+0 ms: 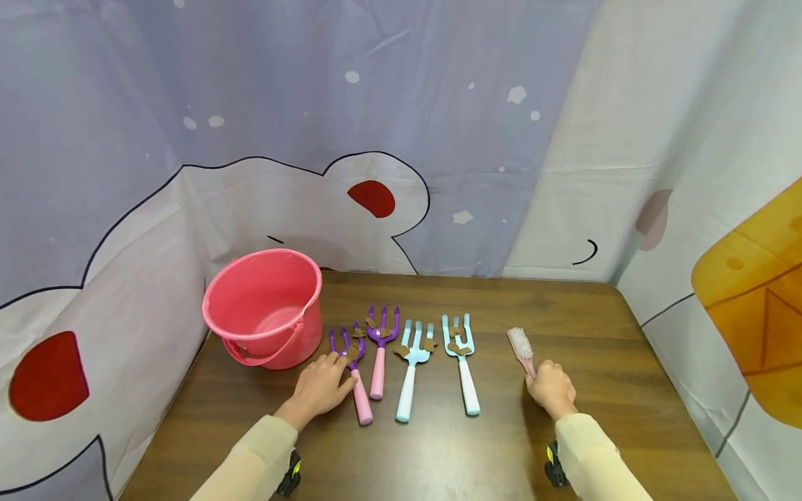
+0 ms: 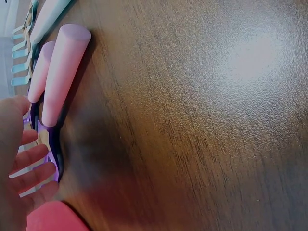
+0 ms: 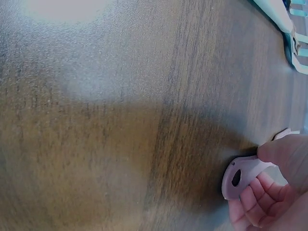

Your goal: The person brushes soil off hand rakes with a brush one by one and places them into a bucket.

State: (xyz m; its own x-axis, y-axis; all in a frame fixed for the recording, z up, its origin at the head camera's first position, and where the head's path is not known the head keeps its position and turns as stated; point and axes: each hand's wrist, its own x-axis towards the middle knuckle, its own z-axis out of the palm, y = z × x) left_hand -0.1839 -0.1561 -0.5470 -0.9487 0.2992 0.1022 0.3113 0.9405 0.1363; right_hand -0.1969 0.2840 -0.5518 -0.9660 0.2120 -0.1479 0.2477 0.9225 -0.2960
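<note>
While the right hand (image 1: pixel 552 388) grasps the pink brush (image 1: pixel 523 353) by its handle, thumb and fingers curled round it, the white bristles stay free beyond the grip, presumably the reason for holding it there. The brush lies at the right of the surface (image 1: pixel 438 459). The left hand (image 1: pixel 321 386) has loosely extended, unclenched fingers at the leftmost purple fork (image 1: pixel 361 403); whether they touch it is hard to tell. Another purple fork (image 1: pixel 379 369) and two light-blue forks (image 1: pixel 409 383) (image 1: pixel 464 376) lie in a row, handles toward the person, probably for easy reach, with brown bits (image 1: pixel 462 350) on the tines. The pink bucket (image 1: pixel 310 339) stands upright at left, its handle lowered, leaving the mouth unobstructed.
</note>
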